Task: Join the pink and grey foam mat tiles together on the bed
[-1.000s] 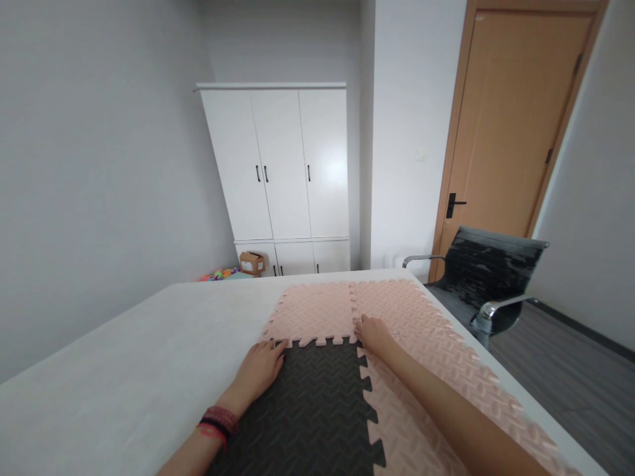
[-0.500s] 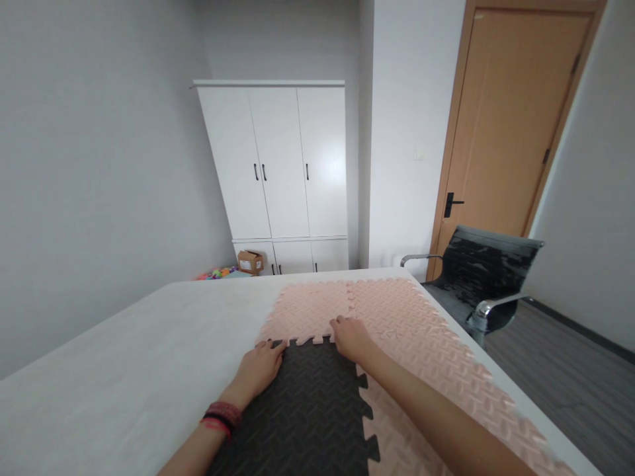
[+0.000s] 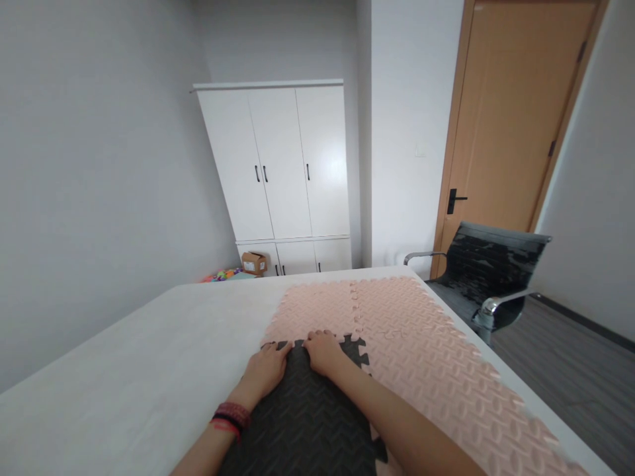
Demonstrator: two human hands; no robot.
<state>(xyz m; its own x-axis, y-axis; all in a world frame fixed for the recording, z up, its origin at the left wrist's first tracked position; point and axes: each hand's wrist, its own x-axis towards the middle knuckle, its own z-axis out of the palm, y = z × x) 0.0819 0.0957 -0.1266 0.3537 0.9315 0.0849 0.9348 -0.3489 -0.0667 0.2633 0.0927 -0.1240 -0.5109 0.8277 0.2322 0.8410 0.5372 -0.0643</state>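
A black foam mat tile point(image 3: 302, 423) with toothed edges lies on the table in front of me. Its far edge meets a pink foam mat tile point(image 3: 315, 301), and more pink tile point(image 3: 436, 370) runs along its right side. My left hand point(image 3: 268, 365) rests on the far left corner of the black tile, thumb apart from the fingers. On the same seam, a little to the right, my right hand point(image 3: 323, 353) lies with its fingertips on the joint. Black teeth show at the far right corner; the seam beneath the hands is hidden.
The white table point(image 3: 163, 357) extends to the left. A black chair point(image 3: 491, 277) stands beyond its right edge, before a wooden door point(image 3: 516, 119). At the back are a white cupboard point(image 3: 278, 165) and a cardboard box point(image 3: 254, 263).
My right hand has moved left along the seam, closer to my left hand, uncovering black teeth at the far right corner. My left hand stays at the left corner.
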